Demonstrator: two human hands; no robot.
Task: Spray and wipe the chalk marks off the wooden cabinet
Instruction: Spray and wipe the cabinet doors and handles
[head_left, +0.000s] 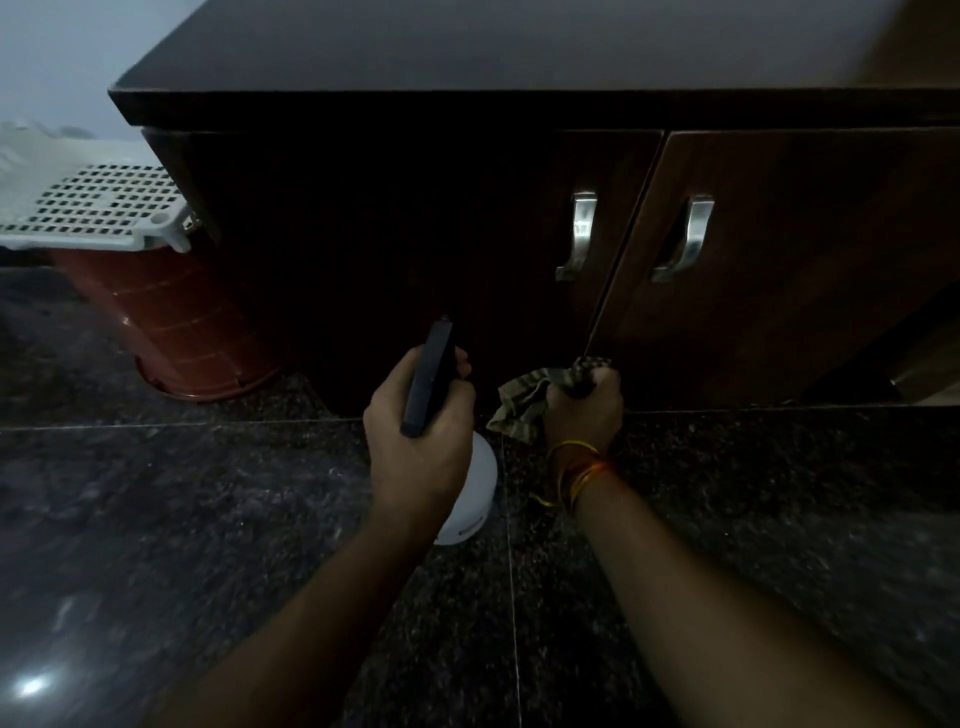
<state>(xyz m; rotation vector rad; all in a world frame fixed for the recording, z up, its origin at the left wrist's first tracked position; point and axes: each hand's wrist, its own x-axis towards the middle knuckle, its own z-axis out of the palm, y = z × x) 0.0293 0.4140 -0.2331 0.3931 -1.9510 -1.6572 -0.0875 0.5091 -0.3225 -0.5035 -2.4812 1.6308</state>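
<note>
Dark wooden cabinet (415, 218) — left hand (415, 441) grips spray bottle (431, 379), right hand (584, 410) clutches cloth (524, 400).

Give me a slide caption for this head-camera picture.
Left hand aims a spray bottle at the dark cabinet; right hand grips a cloth.

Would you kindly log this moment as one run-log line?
left hand: grips spray bottle | right hand: holds cloth at cabinet base | chalk marks: not discernible

Dark brown cabinet (415, 218), white-bodied black-topped spray bottle (475, 499), olive checked cloth (524, 400).
</note>
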